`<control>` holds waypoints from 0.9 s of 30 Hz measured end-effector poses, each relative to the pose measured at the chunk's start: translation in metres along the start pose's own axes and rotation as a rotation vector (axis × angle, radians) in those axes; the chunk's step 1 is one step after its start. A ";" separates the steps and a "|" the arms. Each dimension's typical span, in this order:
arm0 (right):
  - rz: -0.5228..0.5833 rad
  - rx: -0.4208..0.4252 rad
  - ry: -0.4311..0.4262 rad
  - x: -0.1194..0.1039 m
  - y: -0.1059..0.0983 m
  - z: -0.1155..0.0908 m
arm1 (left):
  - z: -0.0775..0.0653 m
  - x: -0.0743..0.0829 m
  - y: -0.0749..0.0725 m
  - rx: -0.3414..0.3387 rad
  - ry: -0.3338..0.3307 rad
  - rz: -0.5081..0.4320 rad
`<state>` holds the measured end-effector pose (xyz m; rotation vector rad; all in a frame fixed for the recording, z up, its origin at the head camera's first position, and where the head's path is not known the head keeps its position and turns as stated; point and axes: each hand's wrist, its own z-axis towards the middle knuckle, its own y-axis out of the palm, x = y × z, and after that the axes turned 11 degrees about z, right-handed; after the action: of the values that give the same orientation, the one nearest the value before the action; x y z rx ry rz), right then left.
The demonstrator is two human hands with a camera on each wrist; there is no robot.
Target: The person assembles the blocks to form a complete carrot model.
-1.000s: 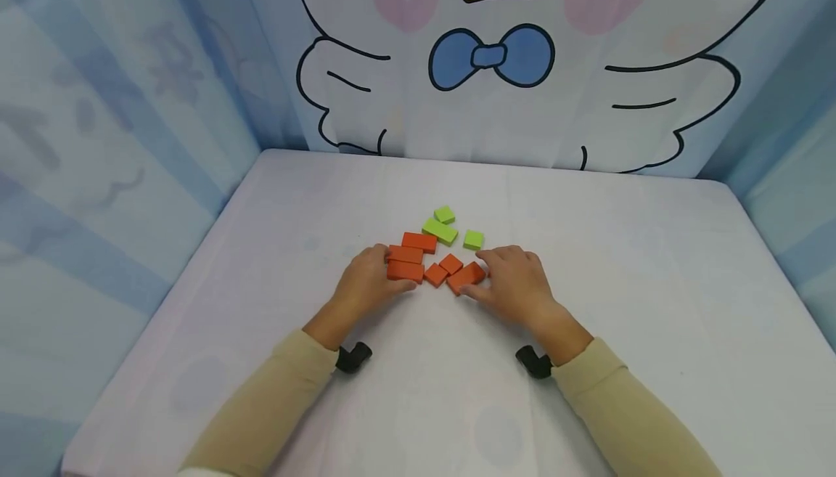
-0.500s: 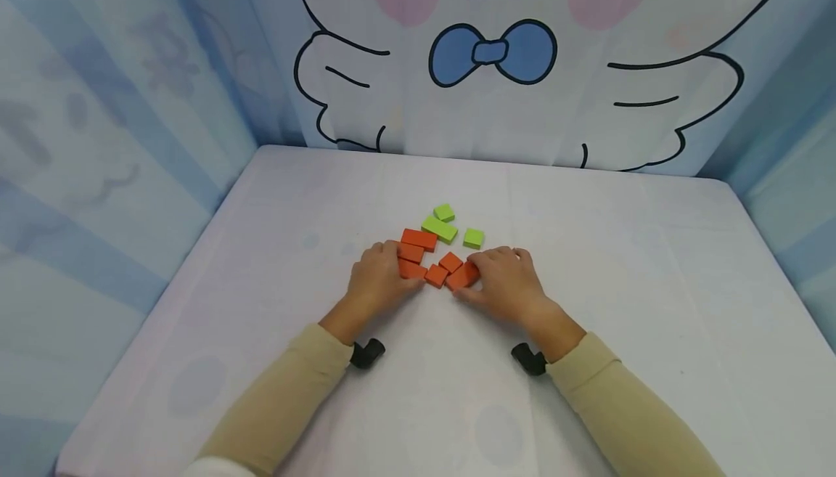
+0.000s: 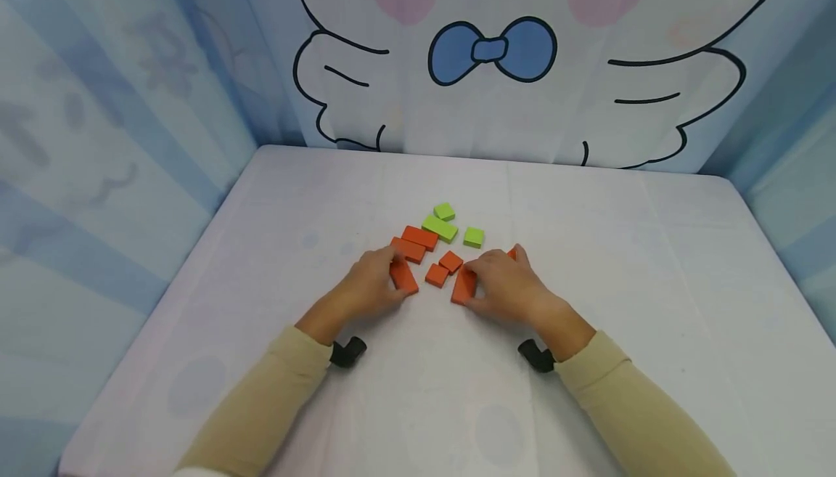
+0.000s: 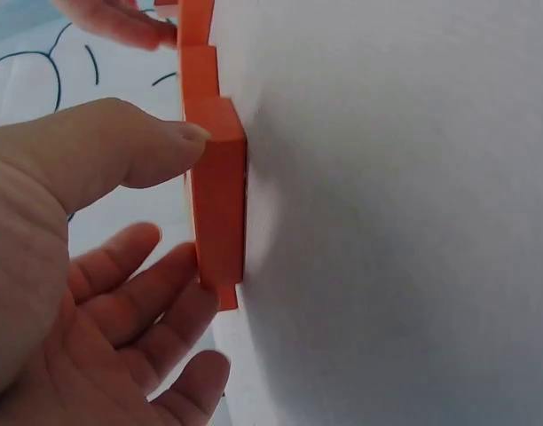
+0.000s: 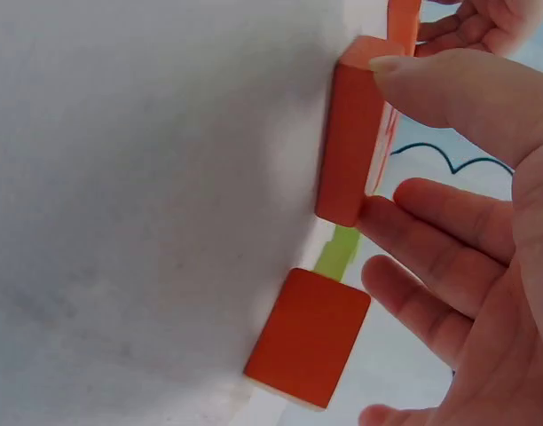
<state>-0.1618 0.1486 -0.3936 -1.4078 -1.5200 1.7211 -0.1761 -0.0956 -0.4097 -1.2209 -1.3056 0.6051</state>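
- Head view: left hand (image 3: 367, 282) and right hand (image 3: 509, 284) each hold one orange block, at the near side of a loose block group in mid-desk (image 3: 588, 259).
- Fingers, left: pinching the left orange block (image 3: 404, 277) by its ends, thumb at the near end.
- Fingers, right: likewise pinching the right orange block (image 3: 464, 286), thumb at the near end.
- Long axes: left orange block runs far-left to near-right; right orange block runs near to far, far end leaning right. Together a rough V, point toward the person.
- Done, as judged: both blocks gripped; far long block (image 3: 420, 237) and near long block (image 3: 408, 250) lie side by side, axes far-left to near-right.
- Left over, ungripped: left small orange block (image 3: 436, 275) and right small orange block (image 3: 451, 262) between the hands; long green block (image 3: 440, 229), far green block (image 3: 445, 211) and right green block (image 3: 474, 237) beyond.
- Spare orange block (image 5: 309, 339) just beside the right fingertips; contact cannot be told.
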 end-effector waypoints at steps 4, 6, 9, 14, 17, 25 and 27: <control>0.004 -0.043 -0.044 -0.005 -0.002 -0.004 | -0.002 -0.003 -0.003 -0.049 0.047 -0.026; 0.035 -0.066 -0.060 -0.006 -0.002 -0.006 | -0.004 -0.004 -0.005 -0.079 0.055 -0.042; 0.116 -0.099 -0.074 -0.007 -0.001 -0.010 | -0.007 -0.004 -0.006 -0.131 0.044 -0.064; 0.245 -0.104 -0.055 -0.004 0.004 -0.018 | -0.013 -0.004 -0.005 -0.183 0.050 -0.078; 0.283 -0.095 -0.060 0.000 0.007 -0.022 | -0.018 -0.002 -0.002 -0.200 0.082 -0.083; 0.327 -0.079 -0.048 0.004 0.011 -0.024 | -0.020 0.009 0.004 -0.201 0.154 -0.095; 0.332 -0.072 -0.031 0.004 0.011 -0.024 | -0.017 0.012 0.006 -0.187 0.156 -0.097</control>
<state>-0.1395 0.1601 -0.4023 -1.7587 -1.4391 1.9003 -0.1558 -0.0887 -0.4071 -1.3206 -1.3022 0.3160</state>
